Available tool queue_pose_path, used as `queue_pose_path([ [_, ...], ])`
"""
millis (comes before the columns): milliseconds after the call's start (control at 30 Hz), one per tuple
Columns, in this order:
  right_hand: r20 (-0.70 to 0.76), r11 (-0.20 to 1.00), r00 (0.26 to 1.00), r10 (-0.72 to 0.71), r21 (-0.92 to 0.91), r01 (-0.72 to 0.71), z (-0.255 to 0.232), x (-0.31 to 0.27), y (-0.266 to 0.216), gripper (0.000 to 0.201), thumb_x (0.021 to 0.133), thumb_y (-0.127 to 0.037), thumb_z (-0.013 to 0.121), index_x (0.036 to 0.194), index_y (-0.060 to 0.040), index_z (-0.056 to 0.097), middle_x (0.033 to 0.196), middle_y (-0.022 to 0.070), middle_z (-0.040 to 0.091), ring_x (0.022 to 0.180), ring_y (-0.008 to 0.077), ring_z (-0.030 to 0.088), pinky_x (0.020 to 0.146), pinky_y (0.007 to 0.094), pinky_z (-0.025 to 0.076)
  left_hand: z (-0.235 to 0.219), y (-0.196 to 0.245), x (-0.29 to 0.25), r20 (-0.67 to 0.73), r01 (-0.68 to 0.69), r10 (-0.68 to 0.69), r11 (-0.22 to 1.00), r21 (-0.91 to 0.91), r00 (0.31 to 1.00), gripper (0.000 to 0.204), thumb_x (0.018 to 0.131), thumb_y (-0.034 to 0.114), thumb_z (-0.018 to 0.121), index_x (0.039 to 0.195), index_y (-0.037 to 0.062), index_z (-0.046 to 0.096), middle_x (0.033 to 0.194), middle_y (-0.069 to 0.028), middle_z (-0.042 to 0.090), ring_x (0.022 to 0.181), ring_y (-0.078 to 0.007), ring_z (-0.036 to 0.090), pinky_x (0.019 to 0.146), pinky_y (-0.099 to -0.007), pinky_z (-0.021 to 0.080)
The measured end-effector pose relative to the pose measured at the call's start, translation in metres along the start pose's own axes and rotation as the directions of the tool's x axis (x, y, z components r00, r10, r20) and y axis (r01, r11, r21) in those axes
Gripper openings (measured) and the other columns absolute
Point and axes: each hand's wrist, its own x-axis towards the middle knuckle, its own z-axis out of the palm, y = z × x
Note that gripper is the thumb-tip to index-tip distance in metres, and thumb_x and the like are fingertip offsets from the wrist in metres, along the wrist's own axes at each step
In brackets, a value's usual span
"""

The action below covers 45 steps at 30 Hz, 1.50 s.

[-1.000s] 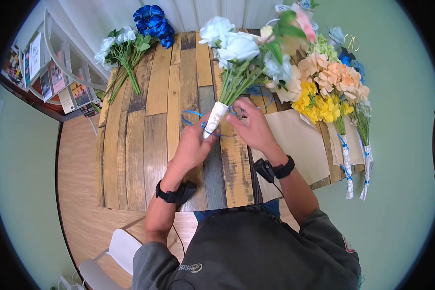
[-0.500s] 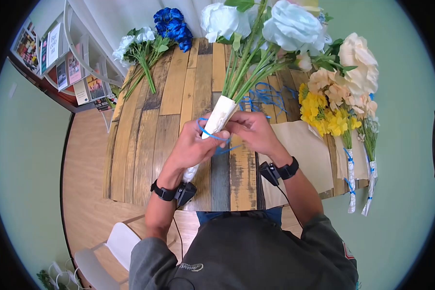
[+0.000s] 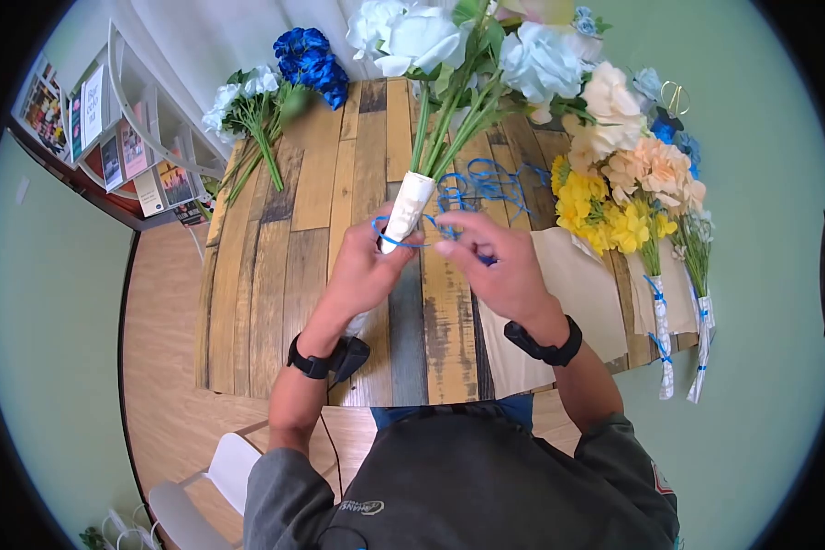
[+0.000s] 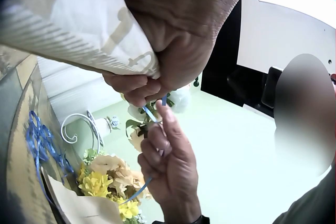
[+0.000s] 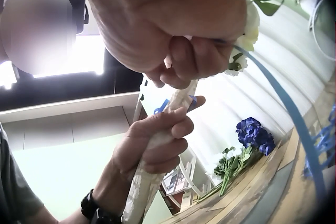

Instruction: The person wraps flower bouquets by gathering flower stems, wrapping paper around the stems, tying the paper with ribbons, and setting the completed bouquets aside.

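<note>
My left hand [image 3: 367, 270] grips a bouquet by its stem wrap [image 3: 410, 206], a white patterned paper sleeve. Pale blue-white roses [image 3: 422, 41] and green stems rise from its upper end, tilted away from me. A thin blue ribbon [image 5: 281, 95] loops around the wrap close above the left thumb. Just right of the wrap, my right hand [image 3: 513, 275] has its fingers curled, pinching the ribbon. In the right wrist view a length of ribbon runs from those curled fingers down toward the table. The lower wrap is partly hidden behind the left hand and wrist.
Loose blue ribbon [image 3: 495, 183] lies tangled on the wooden table [image 3: 312, 266]. Brown paper sheets [image 3: 559, 302] lie at right, beside yellow flowers [image 3: 605, 215], peach flowers [image 3: 655, 170] and ribbon-tied wrapped stems. Blue flowers [image 3: 312, 64] and white ones lie back left, near a book rack [image 3: 110, 137].
The right hand came in to the wrap beside the left thumb, then drew back to the right with the ribbon. The left hand keeps its hold; the bouquet rose toward the camera, then lowered slightly.
</note>
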Motion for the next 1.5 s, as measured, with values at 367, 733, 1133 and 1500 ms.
queue_pose_path([
  [367, 0.107, 0.927, 0.969, -0.225, -0.282, 0.246, 0.006, 0.011, -0.007, 0.02, 0.088, -0.017, 0.072, 0.104, -0.0072, 0.068, 0.078, 0.0126, 0.069, 0.064, 0.0301, 0.067, 0.056, 0.037, 0.051, 0.01, -0.008, 0.009, -0.078, -0.092, 0.1, 0.991, 0.096, 0.992, 0.041, 0.082, -0.006, 0.061, 0.122, -0.0002, 0.06, 0.093, -0.0099, 0.069, 0.084, -0.0155, 0.063, 0.078, -0.0313, 0.051],
  [733, 0.205, 0.792, 0.897, -0.392, -0.421, 0.442, 0.001, 0.015, 0.003, 0.018, 0.087, -0.012, 0.068, 0.104, -0.0096, 0.065, 0.078, 0.0105, 0.07, 0.067, 0.032, 0.067, 0.054, 0.0417, 0.05, 0.006, -0.013, 0.007, -0.035, -0.007, 0.007, 1.0, 0.005, 0.999, 0.03, 0.085, 0.0, 0.065, 0.114, -0.001, 0.062, 0.088, -0.0047, 0.066, 0.082, -0.0103, 0.057, 0.075, -0.029, 0.049],
  [1133, 0.073, 0.892, 0.935, -0.346, -0.282, 0.352, -0.005, 0.005, 0.007, 0.011, 0.084, -0.005, 0.073, 0.094, -0.0016, 0.072, 0.075, 0.0123, 0.069, 0.059, 0.0242, 0.066, 0.055, 0.0317, 0.051, 0.001, -0.005, 0.004, 0.088, 0.169, -0.154, 0.966, -0.196, 0.984, 0.025, 0.092, 0.012, 0.068, 0.113, 0.0012, 0.061, 0.075, -0.0003, 0.061, 0.058, -0.0041, 0.051, 0.05, -0.022, 0.04],
  [1500, 0.076, 0.88, 0.925, -0.372, -0.29, 0.377, -0.013, 0.0, 0.023, 0.008, 0.084, -0.007, 0.072, 0.091, -0.0036, 0.071, 0.067, 0.0101, 0.064, 0.056, 0.0279, 0.063, 0.051, 0.0346, 0.048, -0.004, -0.01, 0.009, 0.156, 0.188, -0.135, 0.893, -0.409, 0.979, 0.028, 0.093, 0.018, 0.071, 0.11, 0.0007, 0.059, 0.07, -0.0006, 0.057, 0.043, -0.0047, 0.046, 0.036, -0.0209, 0.032],
])
